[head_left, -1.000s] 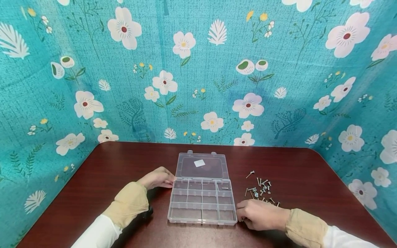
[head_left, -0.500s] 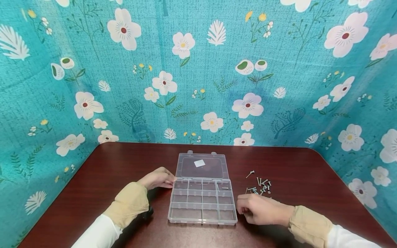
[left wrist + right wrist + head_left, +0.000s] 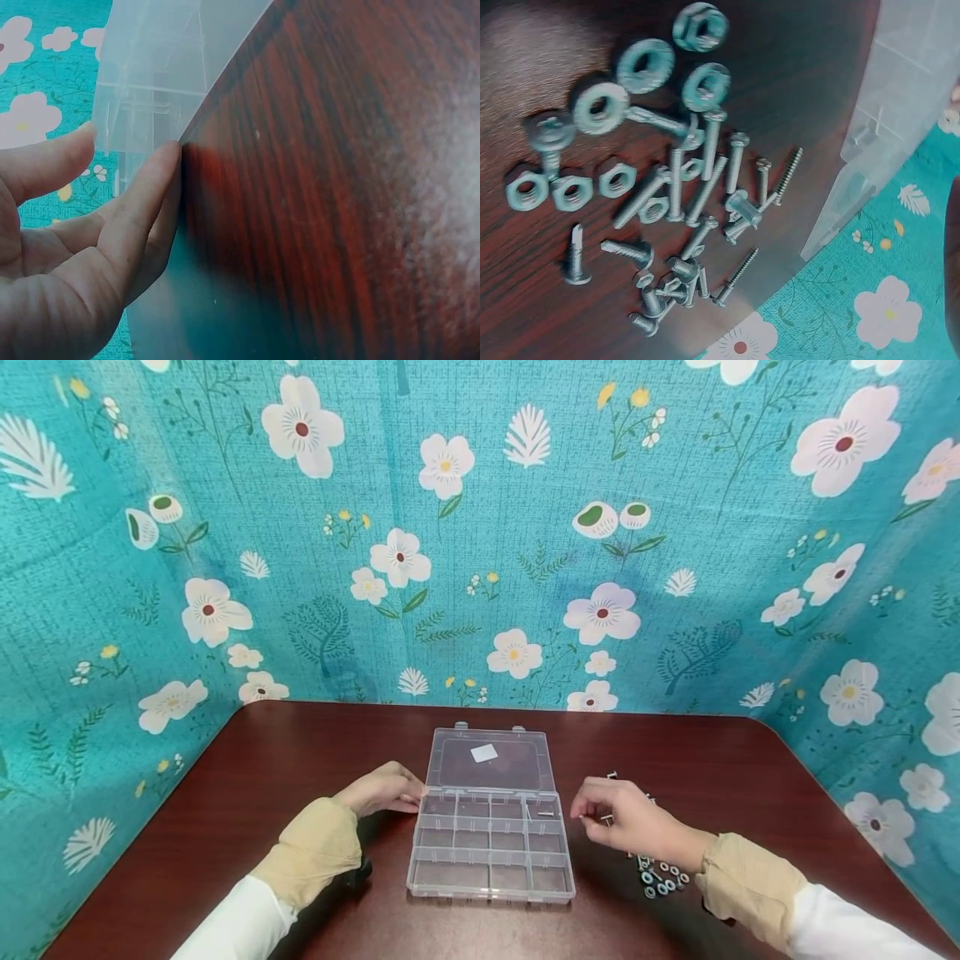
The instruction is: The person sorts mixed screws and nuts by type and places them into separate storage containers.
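Observation:
A clear plastic compartment box [image 3: 491, 868] lies with its lid [image 3: 491, 762] folded back. My left hand [image 3: 381, 791] rests against the box's left side near the hinge. In the left wrist view its fingers [image 3: 139, 217] are straight along the clear edge, with the thumb apart. My right hand [image 3: 618, 814] is just right of the box, its thumb and index fingertips pinching a small bright metal piece, mostly hidden. Screws [image 3: 545, 814] lie in the back right compartment. Below the right hand is a pile of loose screws [image 3: 712, 187], nuts [image 3: 573, 193] and washers [image 3: 601, 107].
The dark red wooden table [image 3: 300, 743] extends around the box. Behind it hangs a teal floral cloth [image 3: 480, 568]. A white label [image 3: 483, 752] is on the lid. A small black object [image 3: 358, 871] shows under the left wrist.
My right hand has moved away from the front right of the box, up toward its back right corner, uncovering nuts and washers. The left hand and box stay in place.

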Available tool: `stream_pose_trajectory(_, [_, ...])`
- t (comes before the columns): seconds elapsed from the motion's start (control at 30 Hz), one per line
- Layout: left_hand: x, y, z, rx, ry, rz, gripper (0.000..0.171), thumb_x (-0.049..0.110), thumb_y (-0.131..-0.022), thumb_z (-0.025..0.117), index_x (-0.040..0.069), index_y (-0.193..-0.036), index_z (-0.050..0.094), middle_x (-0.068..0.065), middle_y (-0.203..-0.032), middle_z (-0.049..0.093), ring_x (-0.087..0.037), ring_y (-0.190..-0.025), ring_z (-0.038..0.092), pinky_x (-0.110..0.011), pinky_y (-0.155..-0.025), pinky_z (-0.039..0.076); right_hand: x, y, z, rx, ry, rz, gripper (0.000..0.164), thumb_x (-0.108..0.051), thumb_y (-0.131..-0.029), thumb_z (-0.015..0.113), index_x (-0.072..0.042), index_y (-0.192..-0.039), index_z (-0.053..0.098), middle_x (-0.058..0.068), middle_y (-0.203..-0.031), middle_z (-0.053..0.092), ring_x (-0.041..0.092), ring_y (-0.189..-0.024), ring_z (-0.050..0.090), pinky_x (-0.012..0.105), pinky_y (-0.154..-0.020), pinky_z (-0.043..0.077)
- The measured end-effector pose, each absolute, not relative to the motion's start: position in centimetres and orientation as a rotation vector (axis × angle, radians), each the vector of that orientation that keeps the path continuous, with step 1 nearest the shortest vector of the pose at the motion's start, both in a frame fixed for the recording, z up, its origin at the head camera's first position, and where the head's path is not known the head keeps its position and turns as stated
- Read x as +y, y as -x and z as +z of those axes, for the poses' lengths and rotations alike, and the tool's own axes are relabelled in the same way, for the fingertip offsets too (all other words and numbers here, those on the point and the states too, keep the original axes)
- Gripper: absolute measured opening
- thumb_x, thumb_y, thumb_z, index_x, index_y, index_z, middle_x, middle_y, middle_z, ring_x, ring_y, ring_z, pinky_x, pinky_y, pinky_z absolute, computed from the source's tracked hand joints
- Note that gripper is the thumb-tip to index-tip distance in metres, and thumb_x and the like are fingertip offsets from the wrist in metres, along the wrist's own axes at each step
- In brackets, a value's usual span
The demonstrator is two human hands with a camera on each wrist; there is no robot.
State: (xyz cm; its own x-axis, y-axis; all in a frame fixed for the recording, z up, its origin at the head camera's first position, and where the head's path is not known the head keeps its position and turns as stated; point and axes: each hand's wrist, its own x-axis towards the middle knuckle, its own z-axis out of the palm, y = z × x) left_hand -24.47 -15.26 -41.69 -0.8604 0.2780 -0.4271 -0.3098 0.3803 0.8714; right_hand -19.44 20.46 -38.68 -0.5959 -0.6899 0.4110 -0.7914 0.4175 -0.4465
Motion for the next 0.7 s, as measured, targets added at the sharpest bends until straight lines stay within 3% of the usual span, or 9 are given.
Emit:
stream_pose_trajectory(0.27, [-15.2,24.6,-41.8,2.140,0.060,1.503,0.025,0.000,-0.087,0.056,-0.017,-0.105,0.057,-0.016,-0.092,0.063,-0.017,-0.080,0.060,-0.035,-0.078,0.054,19.8,20.1,-37.5,-2.557,-1.109,1.132,0.029,0.013,-0.070,0.066,-0.013,-0.082,0.063,0.003,-0.076,0.059,0.008,-0.066,0.053,0.024,-0.054,0.052])
stream_pose_trajectory(0.47, [-15.1,24.6,-41.8,2.146,0.074,1.514,0.024,-0.001,-0.086,0.057,-0.017,-0.103,0.057,-0.016,-0.090,0.063,-0.017,-0.079,0.060,-0.036,-0.078,0.054,19.3,21.0,-37.1,-2.528,-1.064,1.185,0.028,0.010,-0.072,0.066,-0.016,-0.082,0.066,-0.001,-0.078,0.062,0.005,-0.069,0.055,0.026,-0.062,0.055])
stream_pose_trajectory(0.7, [-15.1,24.5,-41.9,2.141,0.055,1.513,0.024,-0.001,-0.086,0.056,-0.017,-0.103,0.057,-0.015,-0.090,0.063,-0.017,-0.079,0.060,-0.036,-0.078,0.054,18.3,21.6,-36.9,-2.568,-1.025,1.236,0.023,0.007,-0.074,0.067,-0.013,-0.084,0.070,0.002,-0.079,0.065,0.008,-0.071,0.056,0.032,-0.068,0.055])
